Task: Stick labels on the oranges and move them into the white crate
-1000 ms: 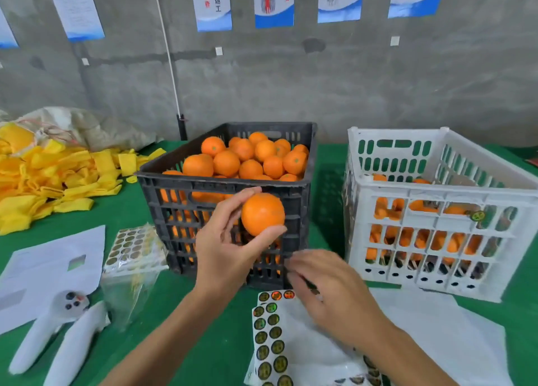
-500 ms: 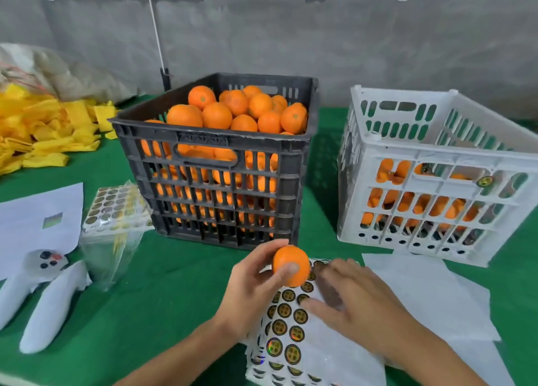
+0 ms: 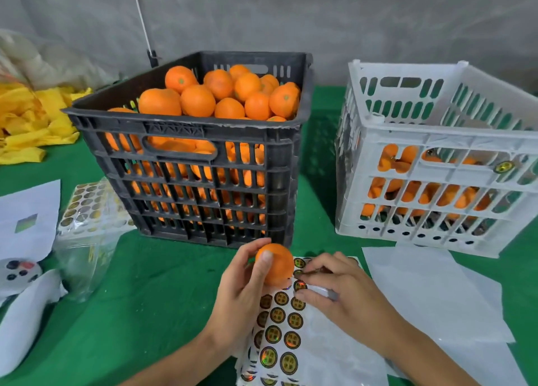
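An orange (image 3: 278, 264) is sitting low over the label sheet (image 3: 279, 336), in front of the black crate (image 3: 189, 181); the left hand (image 3: 241, 295) is gripping it with curled fingers. The right hand (image 3: 334, 286) is pinching at a label on the sheet, fingertips bent. The white crate (image 3: 436, 164) is standing to the right, holding labelled oranges.

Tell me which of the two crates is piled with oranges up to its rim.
The black crate, left of the white crate. Its oranges heap above the rim; the white one's lie low, seen only through its side slots.
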Available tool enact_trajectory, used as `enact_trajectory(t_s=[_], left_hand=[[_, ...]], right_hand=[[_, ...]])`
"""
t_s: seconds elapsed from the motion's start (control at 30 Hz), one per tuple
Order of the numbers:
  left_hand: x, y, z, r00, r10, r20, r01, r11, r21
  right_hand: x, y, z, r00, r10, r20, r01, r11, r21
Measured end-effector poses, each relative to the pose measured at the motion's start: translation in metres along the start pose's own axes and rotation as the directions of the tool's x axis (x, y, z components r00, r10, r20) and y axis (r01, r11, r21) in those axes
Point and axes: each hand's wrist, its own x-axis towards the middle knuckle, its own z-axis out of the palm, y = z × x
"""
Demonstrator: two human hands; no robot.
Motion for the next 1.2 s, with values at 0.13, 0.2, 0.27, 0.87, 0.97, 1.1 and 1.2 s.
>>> enact_trajectory(t_s=[0.13,0.2,0.27,0.87,0.97,1.1,1.2], left_hand=[[0.003,-0.006,-0.001,1.000,0.017,-0.003,-0.017,1.000,0.014],[0.003,-0.006,-0.001,1.000,0.020,-0.001,-0.020,1.000,0.008],[0.004,-0.005,-0.001,1.000,0.011,-0.001,-0.011,1.000,-0.006],[-0.002,0.009,0.003,0.991,0.005,0.136,-0.019,0.995,0.102],[-0.006,0.011,0.004,0.986,0.005,0.164,-0.024,0.994,0.111],[-0.010,0.017,0.008,0.987,0.045,0.151,-0.064,0.991,0.121],[-0.006,0.031,0.015,0.992,0.073,0.102,-0.076,0.997,0.021]], right_hand=[[-0.004,-0.003,0.004,0.990,-0.090,-0.111,0.082,0.994,-0.077],[-0.005,-0.002,0.005,0.970,-0.177,-0.164,0.147,0.972,-0.184],[-0.006,-0.002,0.004,0.936,-0.286,-0.206,0.217,0.928,-0.301],[0.005,-0.033,0.000,0.936,0.323,-0.137,-0.145,0.711,0.688],[0.004,-0.034,0.006,0.930,0.316,-0.188,-0.166,0.816,0.553],[-0.004,-0.032,0.002,0.926,0.090,-0.366,0.001,0.971,0.240],[-0.006,-0.033,0.001,0.904,-0.247,-0.349,0.207,0.967,-0.146]])
